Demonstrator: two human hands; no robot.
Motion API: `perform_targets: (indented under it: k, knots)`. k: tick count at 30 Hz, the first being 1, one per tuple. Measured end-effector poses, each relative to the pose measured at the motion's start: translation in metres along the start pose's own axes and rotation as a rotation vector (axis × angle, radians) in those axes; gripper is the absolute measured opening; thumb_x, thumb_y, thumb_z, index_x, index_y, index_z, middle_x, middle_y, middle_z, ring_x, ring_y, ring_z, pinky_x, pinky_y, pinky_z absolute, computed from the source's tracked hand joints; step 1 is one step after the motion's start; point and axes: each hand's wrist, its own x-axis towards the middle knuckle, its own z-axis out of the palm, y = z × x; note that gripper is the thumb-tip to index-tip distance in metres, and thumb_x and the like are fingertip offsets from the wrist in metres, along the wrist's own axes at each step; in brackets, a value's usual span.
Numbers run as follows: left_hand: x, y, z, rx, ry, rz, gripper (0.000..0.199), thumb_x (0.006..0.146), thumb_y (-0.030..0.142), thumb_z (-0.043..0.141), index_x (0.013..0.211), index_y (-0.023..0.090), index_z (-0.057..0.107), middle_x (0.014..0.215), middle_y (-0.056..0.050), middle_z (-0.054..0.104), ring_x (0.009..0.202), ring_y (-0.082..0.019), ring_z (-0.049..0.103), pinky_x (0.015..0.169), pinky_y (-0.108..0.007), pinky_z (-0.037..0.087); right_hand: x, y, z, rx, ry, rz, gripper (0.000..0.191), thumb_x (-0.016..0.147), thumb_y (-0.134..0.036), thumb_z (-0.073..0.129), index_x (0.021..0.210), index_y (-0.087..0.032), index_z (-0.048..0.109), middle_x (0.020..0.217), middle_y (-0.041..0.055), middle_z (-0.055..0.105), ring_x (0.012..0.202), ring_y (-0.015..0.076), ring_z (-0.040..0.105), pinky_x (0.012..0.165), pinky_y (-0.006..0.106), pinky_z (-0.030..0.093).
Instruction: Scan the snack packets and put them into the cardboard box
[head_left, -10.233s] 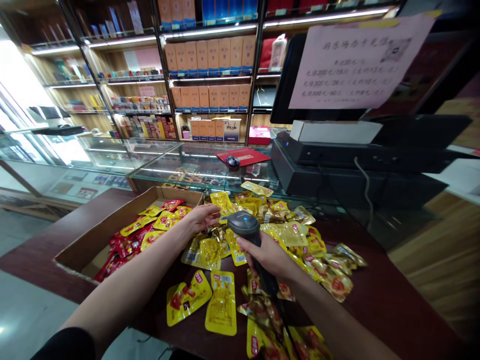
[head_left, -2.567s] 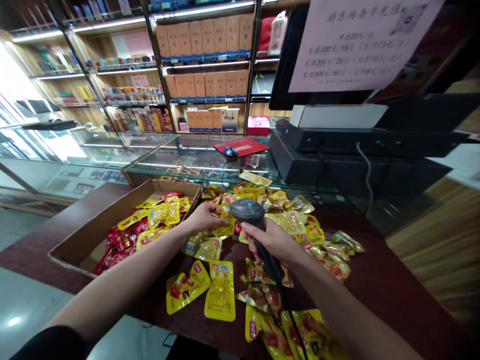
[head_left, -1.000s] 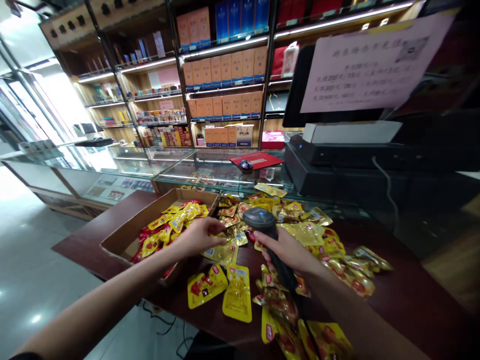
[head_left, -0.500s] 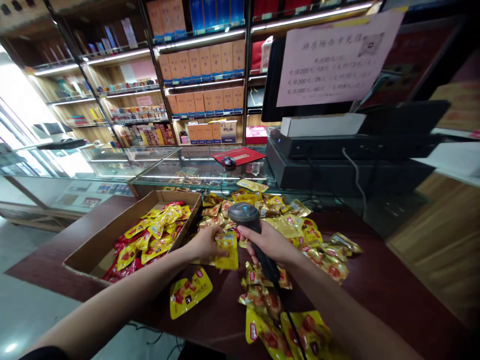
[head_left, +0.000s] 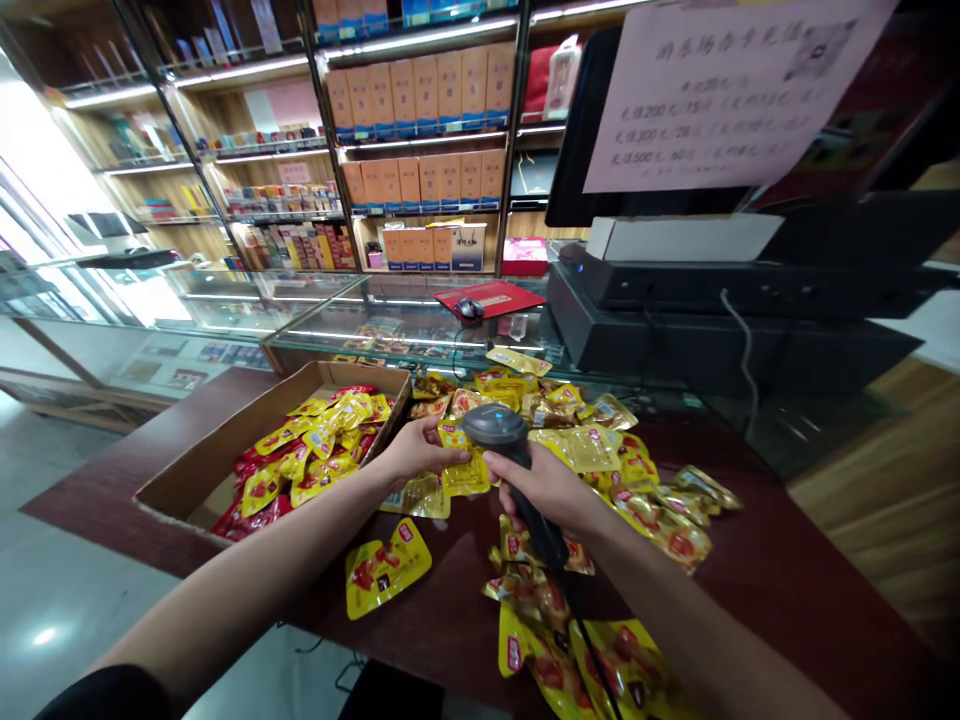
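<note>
My right hand (head_left: pixel 551 492) is wrapped round the handle of a black barcode scanner (head_left: pixel 495 425), its head pointing away from me over the packets. Just left of the scanner, my left hand (head_left: pixel 421 448) pinches a yellow snack packet (head_left: pixel 466 478) between thumb and fingers. The scanner head overlaps part of that packet. A gold packet (head_left: pixel 420 497) lies under the left hand. Nearer to me lies a single yellow packet (head_left: pixel 388 568). More yellow packets (head_left: pixel 551 670) lie below the right hand, with the scanner's cable crossing them.
An open cardboard box (head_left: pixel 180 470) with red and yellow packets stands on the left of the dark red table (head_left: pixel 787 600). Gold packets (head_left: pixel 581 447) are heaped beyond and right of my hands. Behind are a glass counter (head_left: pixel 360 310), a mouse (head_left: pixel 469 309) and a black checkout machine (head_left: pixel 675 310).
My left hand has moved slightly away from me, and the packet in it has turned and come closer to the scanner. My right hand keeps hold of the scanner. The view has shifted slightly.
</note>
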Motion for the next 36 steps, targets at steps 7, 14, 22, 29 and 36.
perform_targets:
  k: [7,14,22,29,36]
  knots:
    - [-0.0016,0.0043,0.0018,-0.043,0.023,-0.014,0.051,0.050,0.032,0.090,0.092,0.016,0.066,0.076,0.000,0.069,0.058,-0.009,0.060,0.047,-0.018,0.044,-0.0014,-0.0022,0.0028,-0.029,-0.024,-0.013,0.030,0.087,-0.049,0.057,0.082,-0.021,0.048,0.043,-0.0057,0.054,0.033,0.0102,0.049,0.035,0.020,0.039]
    - [0.0017,-0.0007,0.0004,-0.040,0.019,-0.012,0.052,0.049,0.033,0.090,0.092,0.017,0.065,0.072,0.001,0.068,0.056,-0.009,0.059,0.048,-0.018,0.046,-0.0032,-0.0005,0.0038,-0.007,-0.033,-0.021,0.025,0.089,-0.045,0.055,0.085,-0.021,0.048,0.045,-0.0055,0.054,0.033,0.0100,0.049,0.035,0.020,0.040]
    - [0.0034,-0.0052,-0.0009,-0.008,0.019,0.008,0.054,0.052,0.036,0.089,0.096,0.015,0.065,0.075,0.000,0.067,0.057,-0.008,0.057,0.048,-0.018,0.045,-0.0010,0.0033,0.0042,-0.006,-0.042,-0.026,0.028,0.088,-0.047,0.056,0.081,-0.021,0.047,0.044,-0.0060,0.053,0.032,0.0094,0.048,0.035,0.020,0.040]
    - [0.0036,-0.0046,-0.0007,-0.008,0.025,0.001,0.052,0.051,0.033,0.089,0.095,0.016,0.066,0.068,0.001,0.065,0.055,-0.009,0.056,0.049,-0.019,0.046,-0.0035,0.0004,0.0066,0.000,-0.033,-0.013,0.030,0.087,-0.049,0.057,0.081,-0.021,0.048,0.044,-0.0063,0.052,0.032,0.0096,0.047,0.035,0.021,0.040]
    - [0.0013,-0.0006,0.0000,-0.003,0.041,0.000,0.053,0.052,0.037,0.089,0.093,0.015,0.065,0.069,0.001,0.066,0.055,-0.009,0.057,0.049,-0.019,0.044,-0.0038,-0.0042,0.0044,-0.025,-0.013,-0.016,0.035,0.083,-0.054,0.059,0.083,-0.021,0.048,0.043,-0.0070,0.053,0.032,0.0096,0.049,0.036,0.020,0.039]
